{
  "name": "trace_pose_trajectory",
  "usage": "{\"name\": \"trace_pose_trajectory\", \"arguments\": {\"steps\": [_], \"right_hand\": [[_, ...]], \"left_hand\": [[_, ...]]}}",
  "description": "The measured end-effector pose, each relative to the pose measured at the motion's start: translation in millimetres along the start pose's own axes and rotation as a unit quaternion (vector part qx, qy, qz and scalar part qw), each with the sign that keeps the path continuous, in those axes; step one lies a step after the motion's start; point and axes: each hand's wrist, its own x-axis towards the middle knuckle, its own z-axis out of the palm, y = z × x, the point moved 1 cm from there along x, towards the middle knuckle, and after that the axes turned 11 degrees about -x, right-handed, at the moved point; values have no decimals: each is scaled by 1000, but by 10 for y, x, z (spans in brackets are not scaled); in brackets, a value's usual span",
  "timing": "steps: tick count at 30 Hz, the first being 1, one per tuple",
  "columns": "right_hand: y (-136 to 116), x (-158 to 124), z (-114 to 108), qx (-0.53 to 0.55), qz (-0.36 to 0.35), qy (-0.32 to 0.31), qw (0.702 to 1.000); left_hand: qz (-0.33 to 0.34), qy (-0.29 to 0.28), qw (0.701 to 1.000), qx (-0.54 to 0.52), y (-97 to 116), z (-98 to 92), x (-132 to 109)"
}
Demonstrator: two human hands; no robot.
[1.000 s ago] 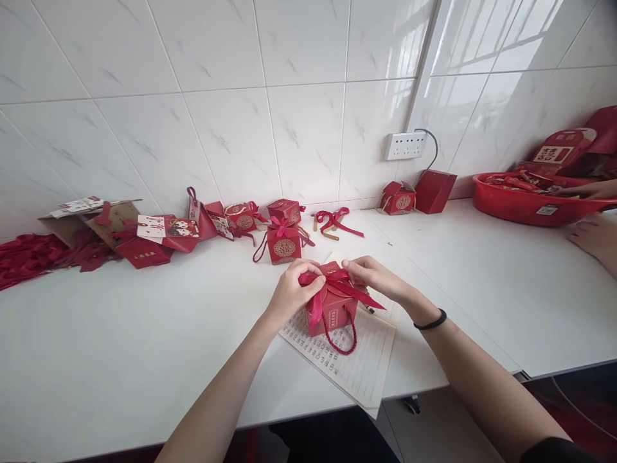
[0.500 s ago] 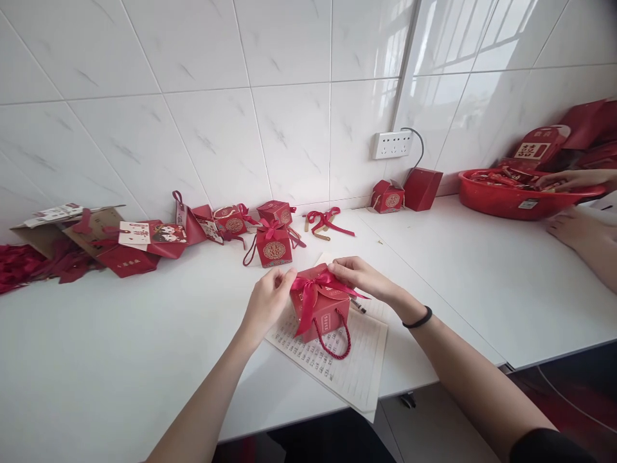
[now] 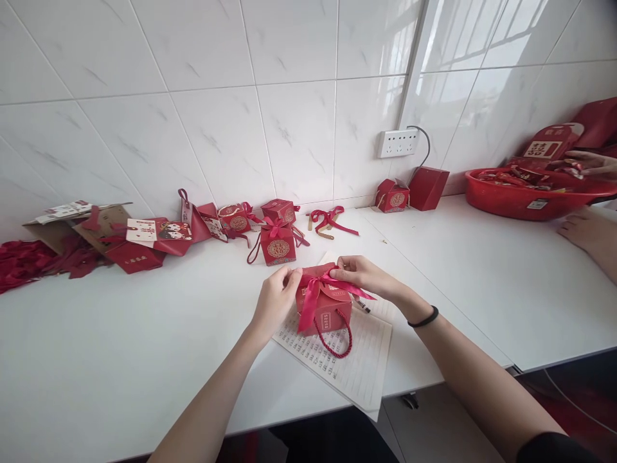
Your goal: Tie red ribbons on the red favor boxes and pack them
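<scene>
A small red gift box (image 3: 326, 315) with a dark red cord handle stands on a printed sheet of paper (image 3: 359, 360) near the white table's front edge. A pink-red ribbon bow (image 3: 322, 284) lies across its top, one tail hanging down the front. My left hand (image 3: 276, 301) pinches the bow's left loop, fingers closed. My right hand (image 3: 362, 275), a black band on its wrist, pinches the bow's right side, fingers closed.
Finished red boxes (image 3: 277, 241) and flat red card pieces (image 3: 144, 241) line the tiled wall, with loose ribbons (image 3: 19, 260) far left. Another ribbon (image 3: 330, 220) lies behind. A red basin (image 3: 530, 196) stands far right, where another person's hands (image 3: 585, 228) rest. A socket (image 3: 398, 143) is on the wall.
My hands have stayed on the bow, shifting their pinch slightly on the loops. The view has swung a little. The other person's hand has lifted at the basin.
</scene>
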Motion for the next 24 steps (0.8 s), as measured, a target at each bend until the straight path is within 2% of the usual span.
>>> {"name": "trace_pose_trajectory", "arguments": {"steps": [5,9,13,15,17,19,21,24], "right_hand": [[18,-2,1,75,-7,-38,996],[102,16,-6,123,-35,-63,990],[175,8,-82,104,-22,-100,989],[175,12,-127,87,-14,-78,993],[145,22,-142,71,-10,-11,997],[98,25,-113,56,-13,45,997],[51,19,-54,42,-26,59,997],[12,0,23,18,-33,28,999]], "left_hand": [[21,-56,998,26,-65,-63,41],[47,-67,996,37,-105,-77,55],[55,-70,996,6,-106,-79,81],[50,-41,997,-30,-71,-100,124],[42,1,997,-59,-14,-122,176],[29,10,997,-70,53,-121,213],[22,-22,998,-62,110,-94,215],[38,-99,994,-26,148,-50,161]]}}
